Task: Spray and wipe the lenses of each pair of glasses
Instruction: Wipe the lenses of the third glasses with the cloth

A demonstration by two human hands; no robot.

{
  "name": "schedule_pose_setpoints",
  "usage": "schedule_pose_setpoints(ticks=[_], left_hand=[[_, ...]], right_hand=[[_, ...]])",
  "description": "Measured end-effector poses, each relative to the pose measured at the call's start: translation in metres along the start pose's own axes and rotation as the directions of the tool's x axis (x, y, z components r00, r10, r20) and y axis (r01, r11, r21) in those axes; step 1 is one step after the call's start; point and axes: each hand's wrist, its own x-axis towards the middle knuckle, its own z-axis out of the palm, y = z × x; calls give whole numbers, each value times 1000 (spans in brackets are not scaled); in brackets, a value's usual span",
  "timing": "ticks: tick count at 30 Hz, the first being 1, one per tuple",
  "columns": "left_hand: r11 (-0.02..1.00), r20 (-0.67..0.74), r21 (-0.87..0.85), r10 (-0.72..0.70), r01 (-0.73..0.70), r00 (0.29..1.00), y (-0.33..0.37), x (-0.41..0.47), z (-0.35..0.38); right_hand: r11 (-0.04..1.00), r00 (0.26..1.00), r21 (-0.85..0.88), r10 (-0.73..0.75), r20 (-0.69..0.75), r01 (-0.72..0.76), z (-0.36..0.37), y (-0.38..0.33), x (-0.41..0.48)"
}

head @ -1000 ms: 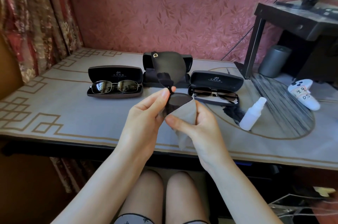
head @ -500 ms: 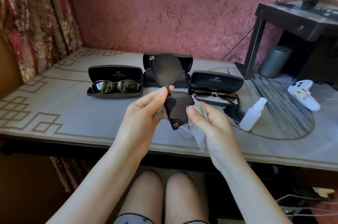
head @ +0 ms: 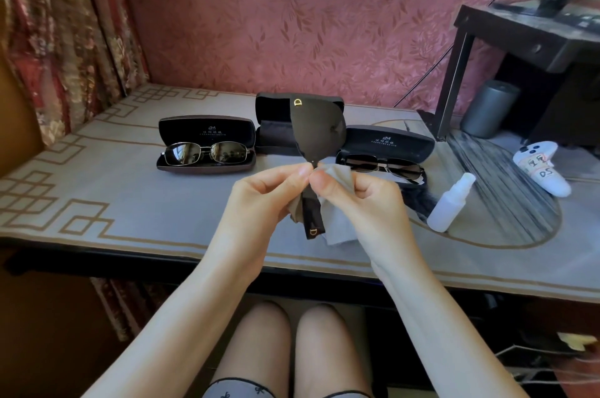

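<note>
I hold a pair of black sunglasses [head: 319,134] upright above the table, one big dark lens pointing up, the other hanging down between my hands. My left hand [head: 259,199] pinches the frame at the bridge. My right hand [head: 360,199] pinches a pale grey wiping cloth [head: 337,225] against the same spot. A white spray bottle [head: 449,207] stands to the right. Metal-framed sunglasses [head: 207,153] lie in an open case on the left. Dark sunglasses [head: 383,166] lie in an open case on the right.
An empty open black case [head: 276,124] stands behind the held sunglasses. A dark cloth [head: 420,202] lies by the bottle. A white game controller [head: 542,172] and a grey cylinder [head: 490,108] sit at the right, beside a black stand [head: 454,85]. A wall runs behind the table.
The sunglasses turned edge-on, the lower lens swinging down between my hands. My right hand closed in with the cloth and now pinches it at the bridge, next to my left fingers.
</note>
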Motion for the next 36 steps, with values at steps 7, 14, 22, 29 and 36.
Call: schedule_pose_setpoints(ticks=[7,14,22,29,36], left_hand=[[997,-20,-69,-17,15,1000,1,-1,1],[989,-51,-139,-63,55,997,1,-2,0],[995,52,-79,-53,57,997,0,-3,-2],[994,96,-109,-9,20,995,2,-8,-1],[997,105,-78,28,-20,994,2,-9,3]], right_hand=[[1000,1000,2,-11,-20,11,4,-1,0],[999,988,0,40,147,-41,-6,1,-5],[1000,999,-14,0,41,0,3,2,-3],[1000,999,16,12,-31,-12,9,1,0],[1000,998,2,-8,-61,8,8,2,-3]])
